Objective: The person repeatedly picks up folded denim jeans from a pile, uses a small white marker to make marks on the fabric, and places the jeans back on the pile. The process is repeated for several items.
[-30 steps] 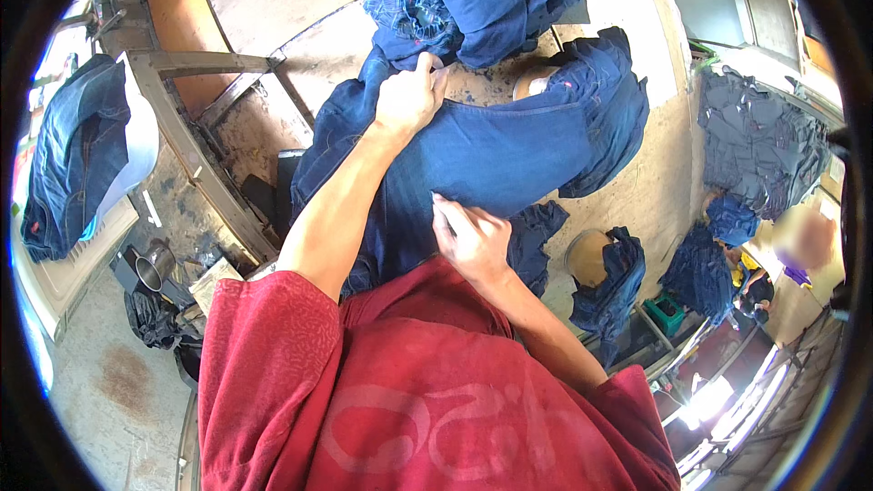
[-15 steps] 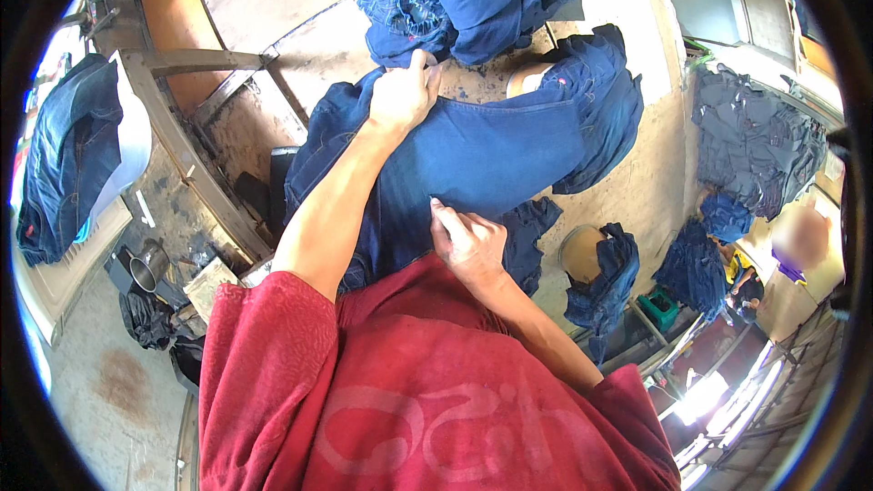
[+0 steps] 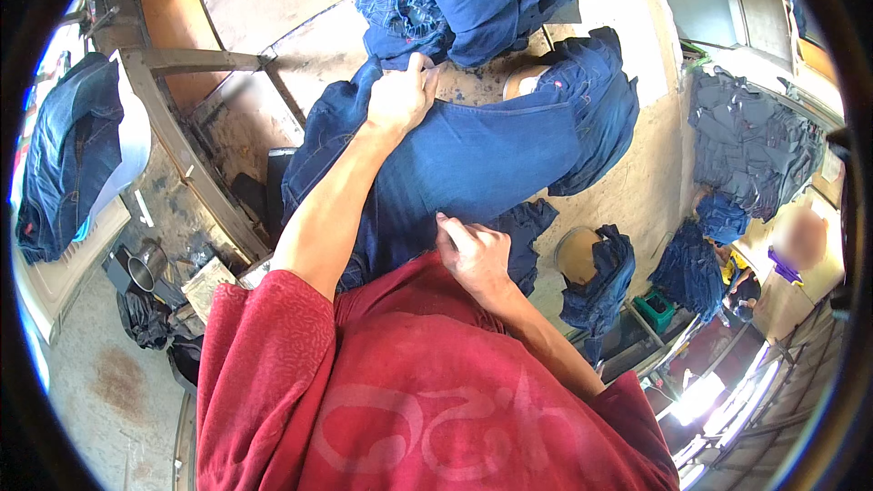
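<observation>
The right hand (image 3: pixel 475 259) has its fingers curled and thumb tip against the blue denim jeans (image 3: pixel 500 150); whether it pinches cloth I cannot tell. The jeans spread between both hands and rightward. The left hand (image 3: pixel 400 102) is closed on their far edge. Just beyond it sits a denim pile (image 3: pixel 509 0); well right of both hands, dark grey garments (image 3: pixel 755 136).
</observation>
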### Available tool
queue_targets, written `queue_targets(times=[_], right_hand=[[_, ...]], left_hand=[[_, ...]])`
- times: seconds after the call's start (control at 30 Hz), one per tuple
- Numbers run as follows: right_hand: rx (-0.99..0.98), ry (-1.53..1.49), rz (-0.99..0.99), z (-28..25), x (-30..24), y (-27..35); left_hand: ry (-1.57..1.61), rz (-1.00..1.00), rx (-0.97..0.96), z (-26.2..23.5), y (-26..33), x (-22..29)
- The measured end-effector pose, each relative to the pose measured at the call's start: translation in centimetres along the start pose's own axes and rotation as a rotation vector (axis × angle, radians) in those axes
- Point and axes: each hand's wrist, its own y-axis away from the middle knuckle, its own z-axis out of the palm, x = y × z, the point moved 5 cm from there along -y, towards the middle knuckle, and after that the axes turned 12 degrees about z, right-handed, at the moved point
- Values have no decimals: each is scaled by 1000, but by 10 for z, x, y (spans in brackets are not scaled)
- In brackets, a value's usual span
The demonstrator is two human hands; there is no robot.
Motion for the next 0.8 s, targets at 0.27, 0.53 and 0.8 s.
queue_targets(times=[0.27, 0.53, 0.8], right_hand=[[-121, 93, 17, 0, 1, -2], [21, -148, 260, -24, 19, -17], [83, -27, -68, 2, 31, -8]], left_hand=[[8, 27, 47, 5, 5, -3], [-79, -17, -79, -60, 4, 30], [-170, 182, 163, -131, 183, 127]])
